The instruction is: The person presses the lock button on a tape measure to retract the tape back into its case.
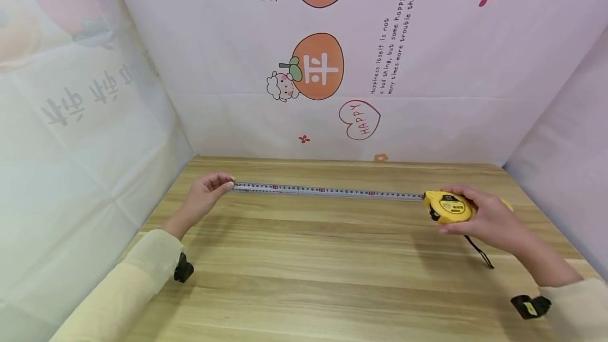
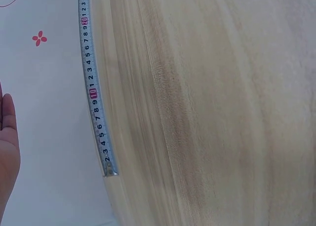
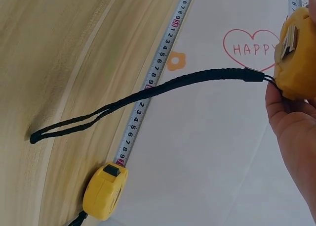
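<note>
My left hand [image 1: 206, 197] pinches the free end of a tape measure's blade [image 1: 347, 193] between thumb and fingers. At the other end, my right hand [image 1: 496, 220] grips the yellow case of that tape measure [image 1: 448, 208], and the blade stretches straight between both hands above the table. A black wrist strap [image 3: 192, 80] dangles from the held case. Beneath it, a second yellow tape measure [image 3: 104, 192] lies on the table, its blade [image 2: 94, 100] drawn out. In the head view the held tape and right hand mostly hide this second one.
The wooden table [image 1: 294, 257] meets a white printed backdrop [image 1: 427, 125] at its far edge, with more white sheeting [image 1: 62, 173] along the left and right sides. Each forearm wears a small black wrist camera [image 1: 183, 268].
</note>
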Demonstrator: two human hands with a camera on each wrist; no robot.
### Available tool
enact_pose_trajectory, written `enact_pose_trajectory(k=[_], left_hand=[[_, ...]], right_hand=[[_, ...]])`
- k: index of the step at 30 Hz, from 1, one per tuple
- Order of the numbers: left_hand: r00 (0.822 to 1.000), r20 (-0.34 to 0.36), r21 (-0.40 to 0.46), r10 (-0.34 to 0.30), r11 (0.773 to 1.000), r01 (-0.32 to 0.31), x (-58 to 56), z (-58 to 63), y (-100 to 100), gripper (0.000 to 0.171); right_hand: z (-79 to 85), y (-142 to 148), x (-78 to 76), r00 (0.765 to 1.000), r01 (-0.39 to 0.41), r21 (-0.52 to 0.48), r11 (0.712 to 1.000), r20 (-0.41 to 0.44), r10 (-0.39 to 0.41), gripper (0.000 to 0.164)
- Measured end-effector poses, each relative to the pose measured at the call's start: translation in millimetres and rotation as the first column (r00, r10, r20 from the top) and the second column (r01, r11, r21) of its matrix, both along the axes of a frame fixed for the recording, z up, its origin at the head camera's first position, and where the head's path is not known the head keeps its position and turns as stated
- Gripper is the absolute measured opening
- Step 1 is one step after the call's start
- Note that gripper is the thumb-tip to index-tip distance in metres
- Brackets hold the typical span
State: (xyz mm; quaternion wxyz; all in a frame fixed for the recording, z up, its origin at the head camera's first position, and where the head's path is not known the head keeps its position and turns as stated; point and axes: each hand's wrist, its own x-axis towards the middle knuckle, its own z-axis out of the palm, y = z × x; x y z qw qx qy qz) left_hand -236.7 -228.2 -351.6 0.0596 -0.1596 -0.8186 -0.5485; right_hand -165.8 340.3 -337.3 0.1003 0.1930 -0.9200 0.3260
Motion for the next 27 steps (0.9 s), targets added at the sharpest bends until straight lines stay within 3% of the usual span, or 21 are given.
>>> enact_pose_trajectory(k=[9, 16, 27], left_hand=[[1.0, 0.019, 0.003, -0.009, 1.0, 0.009, -19.1, -21.5, -2, 0.025], [1.0, 0.003, 0.001, -0.014, 1.0, 0.014, -19.6, -23.9, 0, 0.027], [0.999, 0.034, 0.0, -0.02, 1.0, 0.02, -18.9, -24.2, 1, 0.028]], right_hand=[[-1.4, -8, -1.8, 1.0, 0.014, 0.004, 1.0, -0.01, -0.014, 0.081], [0.5, -10, -2.1, 0.999, 0.034, 0.009, 0.999, 0.027, -0.034, 0.082], [-2.0, -9, -3.2, 0.999, 0.039, -0.002, 0.999, 0.03, -0.039, 0.081]])
